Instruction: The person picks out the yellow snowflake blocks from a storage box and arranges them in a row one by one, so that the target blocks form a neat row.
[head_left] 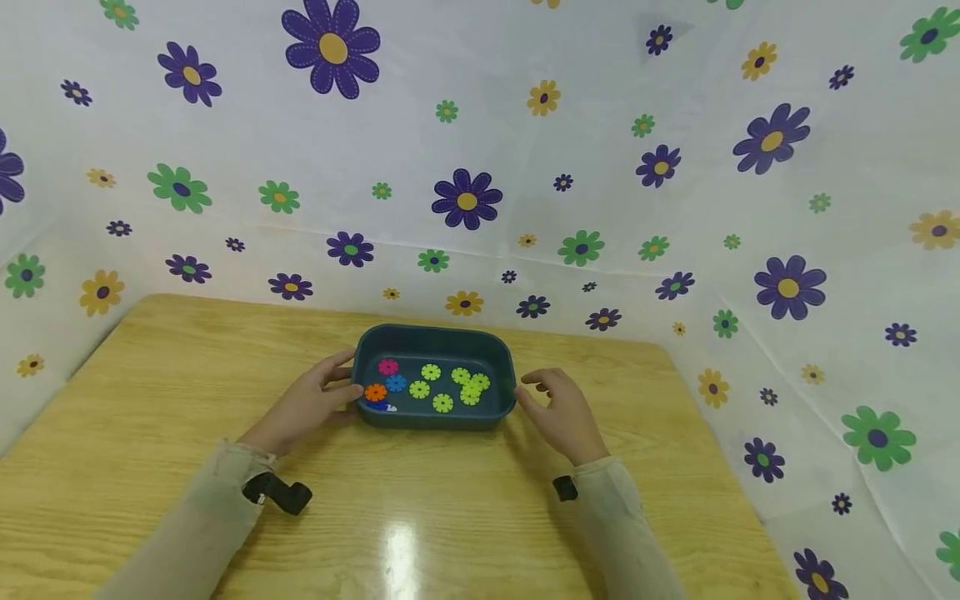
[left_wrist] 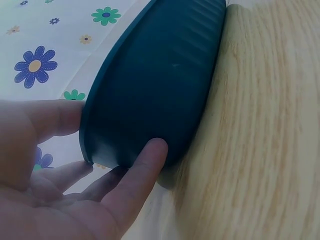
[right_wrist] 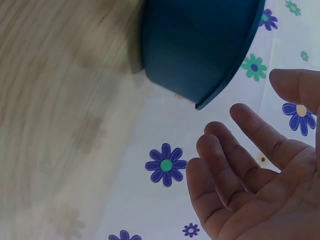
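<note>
A dark teal plastic bin (head_left: 427, 422) stands on the wooden table in the head view. Inside lie notched, flower-like plastic discs: several yellow-green ones (head_left: 442, 403), a pink disc (head_left: 387, 367), a blue disc (head_left: 396, 383) and an orange disc (head_left: 376, 392). My left hand (head_left: 303, 408) is at the bin's left end; in the left wrist view its extended fingers touch the outer wall (left_wrist: 145, 80) and the thumb meets the rim. Just off the right end is my right hand (head_left: 566, 421), fingers loosely bent; the right wrist view shows its palm (right_wrist: 265, 200) holding nothing.
Dark blue and white bits (head_left: 386, 407) lie in the bin's near left corner. A white flower-patterned cloth (head_left: 495, 125) hangs behind the table (head_left: 450, 483) and along its sides. Dark straps (head_left: 277, 492) sit at both sleeve cuffs.
</note>
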